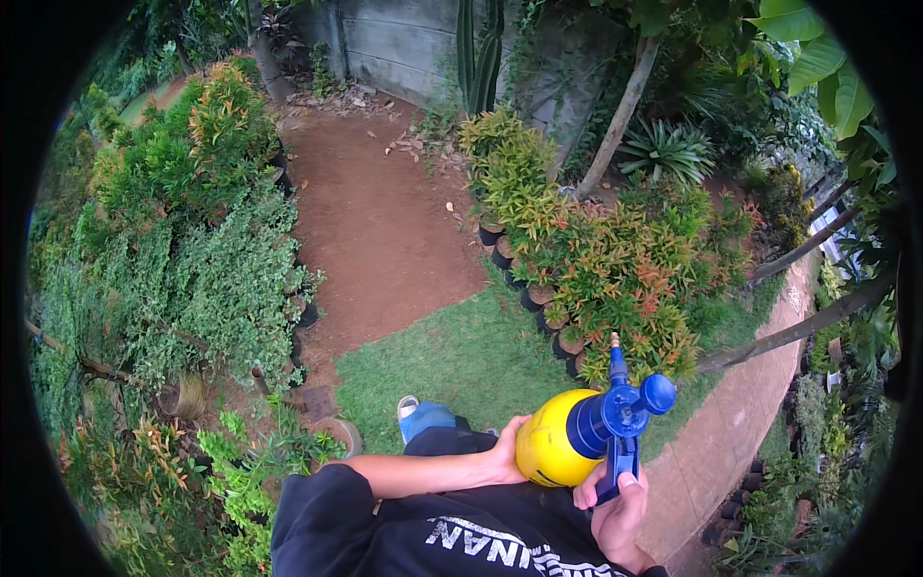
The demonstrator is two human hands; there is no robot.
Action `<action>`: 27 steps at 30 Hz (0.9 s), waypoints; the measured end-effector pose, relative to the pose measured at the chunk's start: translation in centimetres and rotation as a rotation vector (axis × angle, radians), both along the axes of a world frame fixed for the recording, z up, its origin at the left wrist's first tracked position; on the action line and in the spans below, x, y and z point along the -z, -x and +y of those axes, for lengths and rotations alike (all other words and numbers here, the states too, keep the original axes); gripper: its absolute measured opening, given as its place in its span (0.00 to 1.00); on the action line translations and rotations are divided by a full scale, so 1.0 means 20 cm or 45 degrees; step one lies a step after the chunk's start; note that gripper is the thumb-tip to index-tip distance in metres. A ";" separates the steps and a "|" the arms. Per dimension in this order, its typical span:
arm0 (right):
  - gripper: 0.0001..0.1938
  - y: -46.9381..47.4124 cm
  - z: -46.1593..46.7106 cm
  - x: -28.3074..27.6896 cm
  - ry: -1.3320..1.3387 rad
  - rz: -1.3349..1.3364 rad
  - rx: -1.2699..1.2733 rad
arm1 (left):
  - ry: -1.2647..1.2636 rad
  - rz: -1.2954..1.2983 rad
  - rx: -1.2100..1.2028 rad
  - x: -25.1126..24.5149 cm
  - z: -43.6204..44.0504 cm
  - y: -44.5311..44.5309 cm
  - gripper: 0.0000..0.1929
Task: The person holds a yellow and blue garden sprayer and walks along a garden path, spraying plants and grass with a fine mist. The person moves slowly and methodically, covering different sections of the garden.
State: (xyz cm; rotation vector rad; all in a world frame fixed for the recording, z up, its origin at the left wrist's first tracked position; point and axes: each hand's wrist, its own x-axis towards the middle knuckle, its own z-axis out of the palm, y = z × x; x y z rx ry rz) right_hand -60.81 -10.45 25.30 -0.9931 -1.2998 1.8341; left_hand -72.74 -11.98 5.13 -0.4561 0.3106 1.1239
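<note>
A yellow pressure sprayer bottle (554,438) with a blue pump head is held in front of my body, tilted to the right. My left hand (513,448) supports the yellow tank from its left side and below. Around the blue handle (621,465) my right hand (613,498) is closed, its thumb near the top of the grip. The brass-coloured nozzle (614,339) points away from me, towards potted shrubs (634,278) with green and reddish leaves. No spray can be made out.
Grass (461,346) and a bare soil strip (382,216) lie ahead, between rows of potted shrubs (223,252). A paved path (728,411) curves along the right. Slanting trunks (800,324) cross there. A concrete wall (396,54) and a tall cactus (479,65) stand behind.
</note>
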 end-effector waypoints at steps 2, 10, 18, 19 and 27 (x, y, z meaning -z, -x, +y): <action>0.16 0.07 -0.04 -0.01 0.005 -0.007 0.017 | -0.004 0.001 0.025 -0.02 -0.02 0.08 0.31; 0.17 0.44 -0.17 -0.05 0.015 0.119 0.126 | -0.087 0.017 0.087 -0.10 -0.10 0.49 0.32; 0.16 0.85 -0.36 -0.03 -0.019 0.024 0.130 | -0.061 0.082 0.144 -0.09 -0.29 0.90 0.33; 0.16 0.89 -0.38 -0.03 -0.025 0.016 0.118 | -0.063 0.073 0.142 -0.08 -0.31 0.94 0.33; 0.16 1.08 -0.47 -0.01 -0.026 0.045 0.137 | -0.061 0.085 0.141 -0.05 -0.38 1.12 0.33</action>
